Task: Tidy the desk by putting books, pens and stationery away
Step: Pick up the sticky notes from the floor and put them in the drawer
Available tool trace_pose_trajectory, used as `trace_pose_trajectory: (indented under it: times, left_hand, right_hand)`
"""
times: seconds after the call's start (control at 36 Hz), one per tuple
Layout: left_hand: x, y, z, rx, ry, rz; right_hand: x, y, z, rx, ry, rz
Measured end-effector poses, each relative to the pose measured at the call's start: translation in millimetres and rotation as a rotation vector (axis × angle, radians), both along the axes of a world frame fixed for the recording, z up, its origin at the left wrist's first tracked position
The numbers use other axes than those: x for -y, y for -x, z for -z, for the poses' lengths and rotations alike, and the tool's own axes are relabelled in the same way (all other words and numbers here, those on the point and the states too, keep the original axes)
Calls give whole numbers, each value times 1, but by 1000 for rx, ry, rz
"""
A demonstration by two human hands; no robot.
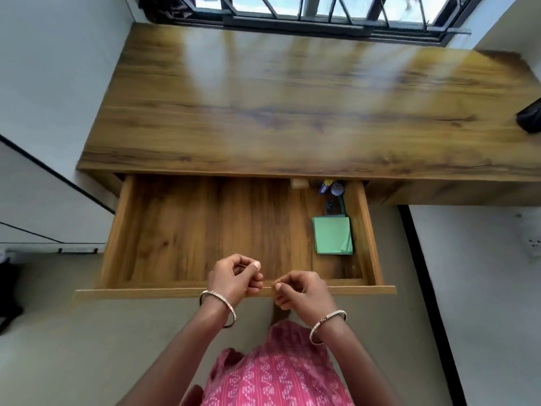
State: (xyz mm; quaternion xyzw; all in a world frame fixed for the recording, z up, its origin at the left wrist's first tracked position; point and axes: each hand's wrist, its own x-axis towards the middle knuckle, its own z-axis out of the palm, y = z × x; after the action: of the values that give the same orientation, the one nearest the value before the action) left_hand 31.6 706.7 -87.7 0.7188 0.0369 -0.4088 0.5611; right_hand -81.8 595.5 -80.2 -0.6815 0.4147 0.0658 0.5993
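Note:
The wooden desk [292, 98] has its wide drawer [205, 230] pulled out towards me. In the drawer's right end lie a green pad of notes [332, 235] and, behind it, a few pens and small stationery items [333, 191], partly hidden under the desktop. My left hand [234, 278] and my right hand [301, 291] hover close together over the drawer's front panel [146, 293], fingers curled and thumbs pressed to fingertips. A thin pale strand [269, 287] seems pinched between them; I cannot tell what it is.
A dark object [530, 118] sits at the desk's right edge, cut off by the frame. A window [322, 10] runs along the back wall. A small wooden block [299, 183] is at the drawer's back. A wall socket [534, 247] is at right.

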Motion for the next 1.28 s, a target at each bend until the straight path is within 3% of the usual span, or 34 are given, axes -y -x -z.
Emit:
trace_pose_trajectory:
  times: [0.11, 0.28, 0.5, 1.11, 1.28]
  left_hand:
    - [-35, 12, 1, -15, 14, 2]
    - [-72, 17, 27, -201, -84, -110]
    - [-81, 6, 43, -259, -98, -187]
    - [-2, -87, 67, -254, 96, -209]
    - [29, -122, 67, -167, 77, -170]
  right_hand:
    - [-39, 10, 12, -43, -138, 41]
    - [-73, 5, 24, -130, -374, 358]
    - [-81, -6, 17, 39, -518, 658]
    - [-5, -122, 7, 81, -474, 674]
    - [28, -157, 13, 101, -481, 656]
